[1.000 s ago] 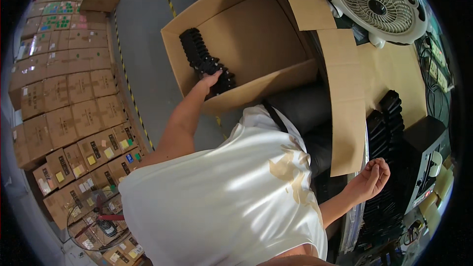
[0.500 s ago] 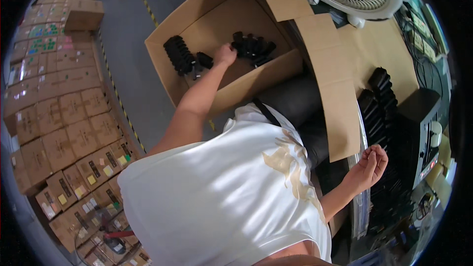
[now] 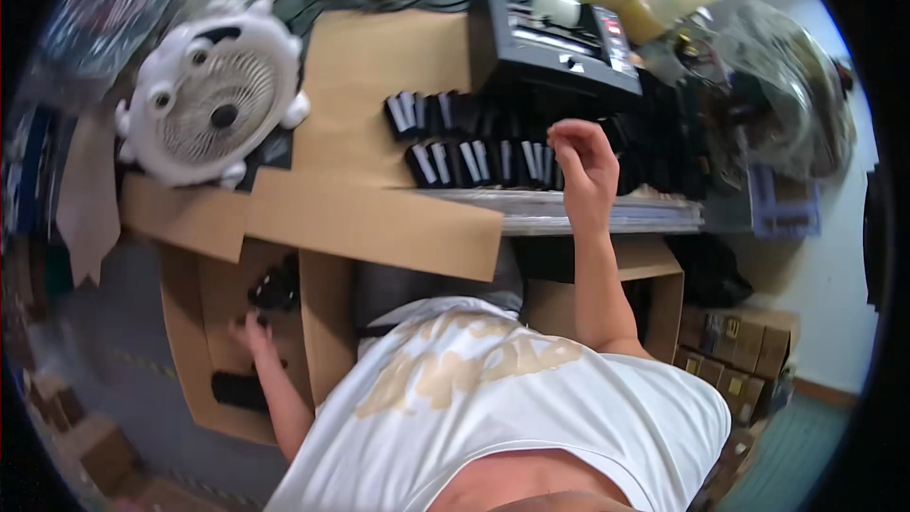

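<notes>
My left hand [image 3: 252,334] reaches down into an open cardboard box [image 3: 180,322] at the left. Its fingers look spread but are blurred, and I make out nothing held in them. Just beyond it lies a cluster of small black parts [image 3: 273,289]. A row of black parts [image 3: 239,391] sits nearer me in the box. My right hand [image 3: 586,166] is raised over the table's front edge with thumb and fingertips pinched together; whatever they might hold is too small to see. Behind it, two rows of black slotted parts [image 3: 474,163] stand on the cardboard-covered tabletop.
A white fan [image 3: 223,85] stands at the table's left. A black machine [image 3: 555,57] with a lit display is behind the rows. A cardboard flap [image 3: 370,228] juts over my lap. Another open box [image 3: 668,289] is at my right, with stacked cartons [image 3: 739,341] beyond.
My view has swung right toward the table, so the box now appears at the left. My left hand stays inside the box; my right hand remains raised by the table with curled fingers.
</notes>
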`<state>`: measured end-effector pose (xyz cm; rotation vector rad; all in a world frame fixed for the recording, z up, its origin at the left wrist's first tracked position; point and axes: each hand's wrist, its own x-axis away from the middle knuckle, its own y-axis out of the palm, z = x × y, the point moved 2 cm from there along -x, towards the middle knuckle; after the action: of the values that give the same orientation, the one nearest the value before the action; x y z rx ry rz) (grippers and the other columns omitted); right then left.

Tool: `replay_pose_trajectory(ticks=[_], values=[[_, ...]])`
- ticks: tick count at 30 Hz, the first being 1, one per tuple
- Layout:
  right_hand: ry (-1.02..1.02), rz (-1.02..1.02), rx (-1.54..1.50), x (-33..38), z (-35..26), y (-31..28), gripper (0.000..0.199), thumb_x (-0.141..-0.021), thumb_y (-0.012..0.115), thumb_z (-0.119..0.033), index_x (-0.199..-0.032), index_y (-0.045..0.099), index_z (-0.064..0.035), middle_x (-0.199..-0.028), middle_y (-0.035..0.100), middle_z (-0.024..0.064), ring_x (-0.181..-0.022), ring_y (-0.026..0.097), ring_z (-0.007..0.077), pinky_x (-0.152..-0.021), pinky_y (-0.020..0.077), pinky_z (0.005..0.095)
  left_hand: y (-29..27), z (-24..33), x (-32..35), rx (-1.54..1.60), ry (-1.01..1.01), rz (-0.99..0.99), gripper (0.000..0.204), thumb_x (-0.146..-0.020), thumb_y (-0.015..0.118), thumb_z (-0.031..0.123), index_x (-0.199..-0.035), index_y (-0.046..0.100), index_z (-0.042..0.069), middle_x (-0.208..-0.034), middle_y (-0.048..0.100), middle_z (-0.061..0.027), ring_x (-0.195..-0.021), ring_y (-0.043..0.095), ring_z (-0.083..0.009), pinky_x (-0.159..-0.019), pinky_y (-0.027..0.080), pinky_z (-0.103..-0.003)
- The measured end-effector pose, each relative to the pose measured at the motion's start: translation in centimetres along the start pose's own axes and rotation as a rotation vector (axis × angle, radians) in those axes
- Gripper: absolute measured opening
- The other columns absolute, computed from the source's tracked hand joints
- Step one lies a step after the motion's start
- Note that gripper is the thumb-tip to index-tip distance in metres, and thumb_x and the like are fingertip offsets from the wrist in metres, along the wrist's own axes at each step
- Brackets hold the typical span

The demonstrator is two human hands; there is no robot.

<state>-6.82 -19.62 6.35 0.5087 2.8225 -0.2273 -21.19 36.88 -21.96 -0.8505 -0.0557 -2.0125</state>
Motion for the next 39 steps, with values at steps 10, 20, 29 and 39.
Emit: replay_pose_trajectory(ticks=[10, 20, 29, 39], values=[[-0.572, -0.024, 0.617, -14.7, -2.7, 0.2, 0.022, -0.081, 0.063, -0.001, -0.100, 0.071, -0.0088, -0.104, 0.066, 0.0073, -0.091, 0.057, 0.0221, -0.080, 0.0468, 0.0306, 5.0, 13.4, 16.0, 0.860, -0.049, -0.875, 0.037, -0.087, 0.050, 0.010, -0.123, 0.053, 0.004, -0.121, 0.055, -0.0162, -0.104, 0.054, -0.0262, -0.083, 0.055, -0.036], [-0.511, 0.209, 0.958, -9.8, 4.5, -6.7, 0.030, -0.084, 0.068, -0.023, -0.114, 0.072, -0.0224, -0.130, 0.053, 0.0127, -0.121, 0.044, 0.0347, -0.104, 0.0369, 0.0416, 21.2, 16.9, 31.8, 0.417, -0.082, -1.444, 0.029, -0.102, 0.045, 0.019, -0.127, 0.043, 0.004, -0.123, 0.059, -0.0211, -0.102, 0.066, -0.0281, -0.063, 0.058, -0.026], [-0.537, 0.261, 0.985, -10.3, 5.9, -6.2, 0.034, -0.087, 0.068, -0.031, -0.119, 0.069, -0.0177, -0.134, 0.049, 0.0143, -0.128, 0.039, 0.0374, -0.109, 0.0334, 0.0459, 23.8, 15.7, 34.3, 0.230, -0.006, -1.537, 0.031, -0.102, 0.044, 0.019, -0.128, 0.038, 0.004, -0.115, 0.062, -0.0234, -0.082, 0.070, -0.0239, -0.054, 0.054, -0.018], [-0.428, 0.456, 1.031, -11.8, 8.7, -10.5, 0.035, -0.088, 0.068, -0.031, -0.119, 0.069, -0.0157, -0.133, 0.051, 0.0166, -0.128, 0.039, 0.0373, -0.109, 0.0327, 0.0462, 21.4, 14.9, 32.6, 0.215, 0.004, -1.363, 0.029, -0.100, 0.045, 0.019, -0.124, 0.039, 0.003, -0.111, 0.062, -0.0209, -0.078, 0.067, -0.0222, -0.054, 0.052, -0.018]])
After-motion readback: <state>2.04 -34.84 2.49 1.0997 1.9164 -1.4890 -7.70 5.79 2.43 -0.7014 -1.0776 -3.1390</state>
